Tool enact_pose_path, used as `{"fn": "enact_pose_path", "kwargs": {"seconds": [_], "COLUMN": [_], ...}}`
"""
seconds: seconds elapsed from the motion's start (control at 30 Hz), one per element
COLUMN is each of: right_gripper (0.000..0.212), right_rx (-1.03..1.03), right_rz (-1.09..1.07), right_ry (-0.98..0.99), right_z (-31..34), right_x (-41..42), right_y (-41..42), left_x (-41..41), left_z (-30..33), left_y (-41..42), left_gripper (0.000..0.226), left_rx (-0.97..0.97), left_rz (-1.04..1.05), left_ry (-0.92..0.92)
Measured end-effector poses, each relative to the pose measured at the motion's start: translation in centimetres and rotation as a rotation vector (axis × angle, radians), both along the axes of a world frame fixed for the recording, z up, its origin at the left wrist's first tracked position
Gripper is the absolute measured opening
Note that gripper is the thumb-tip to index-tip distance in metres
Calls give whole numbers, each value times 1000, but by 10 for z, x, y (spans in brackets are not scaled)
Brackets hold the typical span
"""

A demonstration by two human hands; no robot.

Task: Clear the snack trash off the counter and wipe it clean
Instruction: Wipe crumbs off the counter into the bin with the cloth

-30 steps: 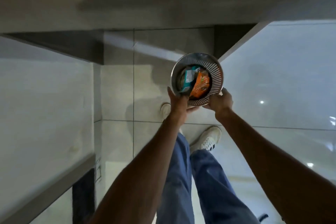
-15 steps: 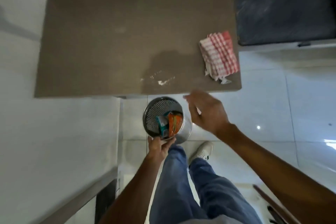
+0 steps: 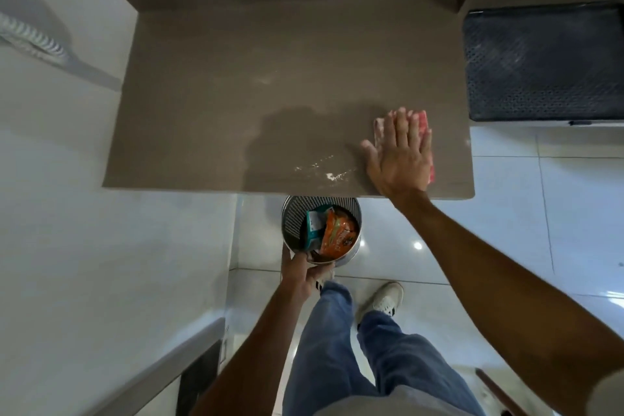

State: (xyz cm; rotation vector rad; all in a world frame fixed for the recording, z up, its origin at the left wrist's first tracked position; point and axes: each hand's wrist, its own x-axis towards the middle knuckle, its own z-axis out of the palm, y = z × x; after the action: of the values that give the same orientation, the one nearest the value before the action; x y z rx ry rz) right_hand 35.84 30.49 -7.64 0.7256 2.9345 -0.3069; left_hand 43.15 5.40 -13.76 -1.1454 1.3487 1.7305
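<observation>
Left hand [image 3: 301,272] gripping wrapper-filled bin [image 3: 347,255]; right hand [image 3: 401,154] flat on cloth [image 3: 422,121].

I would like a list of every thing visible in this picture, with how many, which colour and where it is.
counter: one, brown, centre
crumbs: scattered, white, near counter's front edge
cloth: one, red and white, under the right hand
bin: one, metal mesh, below the counter edge
wrappers: two, orange and teal, inside the bin
dark panel: one, black, far right
shoe: one clearly seen, white, on the floor
left hand: holds the bin's rim
right hand: flat on the cloth
</observation>
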Motion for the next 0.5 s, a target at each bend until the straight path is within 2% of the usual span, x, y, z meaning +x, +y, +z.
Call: {"fn": "enact_pose_path", "kwargs": {"seconds": [0.17,0.3,0.43,0.5], "right_gripper": [88,108,91,92], "right_rx": [-41,-63,-32,-26], "right_rz": [204,518,783,869], "right_ry": [19,5,-23,-58], "right_z": [-5,-10,-12,-7], "right_x": [-28,-43,-34,-24], "right_y": [-77,-115,-115,-112], "left_x": [-18,-22,-20,-16], "left_z": [5,12,36,50], "left_y": [-12,-22,-28,-29], "left_gripper": [69,68,61,60], "left_rx": [-25,-34,-64,-73], "left_rz": [-36,-64,-133,-142], "left_ry": [2,29,74,76]}}
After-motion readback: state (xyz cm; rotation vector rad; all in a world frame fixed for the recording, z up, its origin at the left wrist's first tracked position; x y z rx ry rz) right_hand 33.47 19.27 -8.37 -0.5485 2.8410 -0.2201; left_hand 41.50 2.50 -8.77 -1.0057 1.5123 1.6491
